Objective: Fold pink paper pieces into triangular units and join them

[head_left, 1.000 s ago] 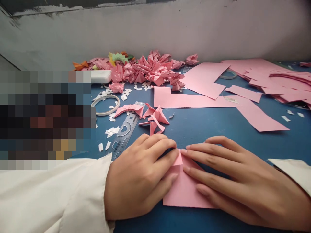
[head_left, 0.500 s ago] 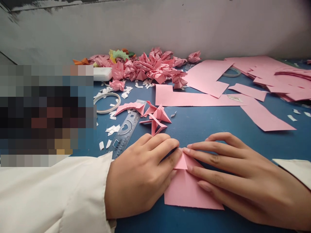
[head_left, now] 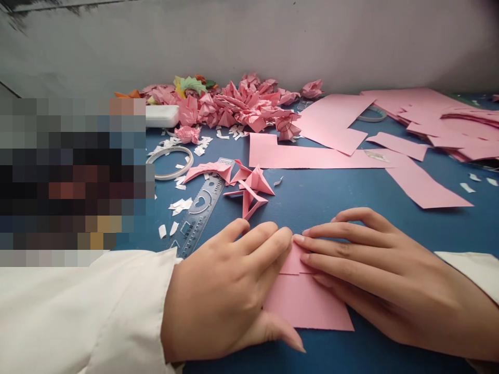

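A partly folded sheet of pink paper [head_left: 312, 306] lies on the blue table between my hands, its upper flaps folded down toward a point at the top. My left hand [head_left: 226, 296] presses on the left flap, fingers bent together and thumb stuck out over the lower part of the sheet. The left fingertips hide part of the fold. From the other side my right hand [head_left: 374, 275] lies with long, stretched fingers along the right flap. The fingertips of both hands almost meet at the top point.
Folded pink pieces [head_left: 251, 187] and a clear ruler [head_left: 202, 208] lie beyond my left hand, near a tape roll [head_left: 170, 162] and white scraps [head_left: 181, 206]. Cut pink paper [head_left: 327, 157] spreads behind. A heap of pink folded paper [head_left: 241, 104] stands by the wall.
The right flap now lies folded down, level with the left one. My left thumb has swung out and down over the sheet. The right fingers have shifted slightly on the flap.
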`<state>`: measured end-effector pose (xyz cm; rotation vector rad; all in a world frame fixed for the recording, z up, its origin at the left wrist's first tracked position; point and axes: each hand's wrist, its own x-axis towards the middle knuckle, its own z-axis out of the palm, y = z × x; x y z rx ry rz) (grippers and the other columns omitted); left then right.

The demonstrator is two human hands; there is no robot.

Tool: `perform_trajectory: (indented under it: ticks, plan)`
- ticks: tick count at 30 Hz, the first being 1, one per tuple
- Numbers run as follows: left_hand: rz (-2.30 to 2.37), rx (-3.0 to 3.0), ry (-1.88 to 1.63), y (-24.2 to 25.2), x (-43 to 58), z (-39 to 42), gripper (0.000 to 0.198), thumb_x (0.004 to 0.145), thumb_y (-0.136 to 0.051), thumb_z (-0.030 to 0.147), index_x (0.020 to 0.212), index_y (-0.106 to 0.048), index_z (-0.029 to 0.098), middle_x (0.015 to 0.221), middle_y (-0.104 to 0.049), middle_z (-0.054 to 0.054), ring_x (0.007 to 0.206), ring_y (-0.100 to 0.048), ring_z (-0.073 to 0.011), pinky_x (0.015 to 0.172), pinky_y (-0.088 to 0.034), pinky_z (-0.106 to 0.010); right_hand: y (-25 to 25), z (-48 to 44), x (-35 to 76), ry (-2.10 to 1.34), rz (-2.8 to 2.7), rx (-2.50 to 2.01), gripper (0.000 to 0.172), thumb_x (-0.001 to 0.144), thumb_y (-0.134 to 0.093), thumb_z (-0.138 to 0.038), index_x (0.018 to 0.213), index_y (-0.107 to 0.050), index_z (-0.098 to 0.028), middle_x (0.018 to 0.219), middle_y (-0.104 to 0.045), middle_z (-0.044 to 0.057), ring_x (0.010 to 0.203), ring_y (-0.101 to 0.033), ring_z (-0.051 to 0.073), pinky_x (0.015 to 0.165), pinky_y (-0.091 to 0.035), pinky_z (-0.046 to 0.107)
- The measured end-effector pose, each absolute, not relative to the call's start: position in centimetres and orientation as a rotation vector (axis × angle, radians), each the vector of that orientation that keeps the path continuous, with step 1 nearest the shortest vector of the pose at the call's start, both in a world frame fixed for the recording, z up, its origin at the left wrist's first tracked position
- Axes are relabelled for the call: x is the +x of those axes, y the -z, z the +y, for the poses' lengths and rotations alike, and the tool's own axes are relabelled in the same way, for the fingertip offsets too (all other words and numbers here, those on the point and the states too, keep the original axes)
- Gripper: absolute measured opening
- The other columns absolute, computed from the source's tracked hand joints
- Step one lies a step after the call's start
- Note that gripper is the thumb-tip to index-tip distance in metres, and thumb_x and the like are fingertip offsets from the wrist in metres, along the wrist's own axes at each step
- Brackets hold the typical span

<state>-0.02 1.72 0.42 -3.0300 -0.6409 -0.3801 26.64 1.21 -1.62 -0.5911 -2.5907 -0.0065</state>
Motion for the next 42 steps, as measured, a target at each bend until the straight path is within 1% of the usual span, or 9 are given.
perform_trajectory:
  ticks: [5, 10, 15, 18, 23, 26, 30, 37, 42]
  plan:
    - [-0.608, -3.031, 0.364, -0.4, 0.0, 1.8, 0.078, 0.11, -0.026, 0.062, 0.127, -0.067, -0.003, 0.132, -0.069, -0.019, 0.118, -0.062, -0.0301, 0.099, -0.044, -0.041, 1.9, 1.4, 26.8, 0.062, -2.606, -0.568, 0.026, 0.102, -0.049, -0.009, 0.123, -0.065, -0.012, 0.122, -0.078, 0.012, 0.117, -0.07, 0.018, 0.103, -0.044, 0.041]
    - [-0.619, -3.004, 0.299, -0.4, -0.2, 1.5, 0.073, 0.114, -0.019, 0.052, 0.133, -0.063, -0.003, 0.14, -0.067, -0.019, 0.124, -0.058, -0.0316, 0.101, -0.041, -0.043, 2.0, 1.6, 26.8, 0.035, -2.607, -0.576, 0.028, 0.104, -0.045, -0.009, 0.125, -0.064, -0.013, 0.12, -0.079, 0.01, 0.115, -0.071, 0.017, 0.101, -0.048, 0.038]
    - [-0.619, -3.003, 0.225, -0.4, -0.4, 1.3, 0.066, 0.115, -0.022, 0.048, 0.138, -0.059, -0.002, 0.145, -0.062, -0.019, 0.129, -0.053, -0.0317, 0.105, -0.037, -0.043, 1.8, 1.5, 26.7, 0.08, -2.607, -0.544, 0.022, 0.106, -0.045, -0.009, 0.116, -0.065, -0.012, 0.115, -0.08, 0.01, 0.109, -0.072, 0.018, 0.1, -0.046, 0.037]
    - [-0.623, -3.011, 0.231, -0.4, -0.3, 1.3, 0.064, 0.115, -0.025, 0.047, 0.136, -0.06, -0.001, 0.143, -0.063, -0.019, 0.128, -0.054, -0.0319, 0.105, -0.038, -0.043, 1.5, 1.2, 26.8, 0.129, -2.633, -0.516, 0.026, 0.108, -0.039, -0.008, 0.117, -0.064, -0.01, 0.117, -0.079, 0.009, 0.111, -0.071, 0.018, 0.101, -0.044, 0.037]
    - [-0.618, -2.996, 0.224, -0.5, -0.2, 1.3, 0.06, 0.115, -0.029, 0.046, 0.136, -0.061, -0.001, 0.142, -0.064, -0.019, 0.128, -0.056, -0.0324, 0.105, -0.039, -0.043, 2.0, 0.5, 26.8, 0.142, -2.615, -0.515, 0.037, 0.11, -0.028, -0.008, 0.121, -0.064, -0.009, 0.122, -0.077, 0.01, 0.124, -0.064, 0.018, 0.109, -0.041, 0.038]
    - [-0.619, -2.991, 0.229, -0.6, 0.0, 1.2, 0.06, 0.115, -0.03, 0.046, 0.135, -0.063, 0.0, 0.14, -0.065, -0.019, 0.126, -0.057, -0.0325, 0.103, -0.04, -0.043, 2.7, -0.2, 26.7, 0.179, -2.548, -0.552, 0.046, 0.105, -0.022, -0.004, 0.121, -0.066, -0.009, 0.123, -0.077, 0.012, 0.128, -0.062, 0.021, 0.112, -0.042, 0.041]
    - [-0.633, -2.979, 0.24, -0.7, 0.1, 1.1, 0.059, 0.114, -0.032, 0.046, 0.133, -0.064, 0.0, 0.139, -0.066, -0.019, 0.124, -0.058, -0.0326, 0.102, -0.042, -0.043, 3.0, -0.5, 26.6, 0.252, -2.593, -0.541, 0.048, 0.101, -0.026, -0.002, 0.122, -0.068, -0.009, 0.126, -0.075, 0.014, 0.131, -0.059, 0.025, 0.112, -0.044, 0.043]
    - [-0.611, -3.015, 0.269, -0.5, 0.1, 1.3, 0.054, 0.115, -0.033, 0.042, 0.131, -0.064, 0.001, 0.137, -0.066, -0.018, 0.121, -0.059, -0.0326, 0.099, -0.044, -0.045, 2.7, 0.2, 26.5, 0.201, -2.594, -0.519, 0.05, 0.106, -0.021, -0.006, 0.132, -0.064, -0.007, 0.129, -0.075, 0.01, 0.126, -0.061, 0.019, 0.106, -0.05, 0.037]
    - [-0.649, -3.013, 0.477, -0.2, 0.4, 1.7, 0.051, 0.116, -0.03, 0.034, 0.119, -0.069, 0.002, 0.124, -0.073, -0.016, 0.111, -0.065, -0.0294, 0.092, -0.048, -0.041, 1.4, 0.6, 26.1, 0.233, -2.606, -0.509, 0.049, 0.112, -0.021, -0.012, 0.122, -0.069, -0.011, 0.124, -0.076, 0.006, 0.108, -0.066, 0.019, 0.096, -0.051, 0.04]
